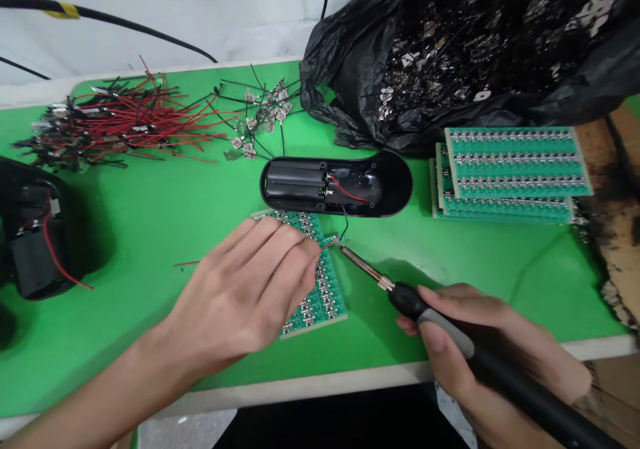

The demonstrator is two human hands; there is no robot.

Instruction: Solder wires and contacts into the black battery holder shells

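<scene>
My left hand (250,282) is closed in a pinch over a green circuit-board panel (327,289) with rows of small metal parts. A short bit of red wire shows at its fingertips; a red wire end (186,263) also sticks out left of the hand. My right hand (480,342) grips a black and grey soldering iron (450,332). The iron's tip meets the small piece at my left fingertips, where a thin black wire (346,219) comes down. That wire leads from a black plastic housing (387,185) with a battery compartment and a loose red wire inside.
At the back left lies a heap of red and black wires (150,125), beside small metal contacts with leads (273,109). A black plastic bag (345,95) of metal parts stands behind. Stacked board panels (520,162) sit at right, another black housing (35,235) at left.
</scene>
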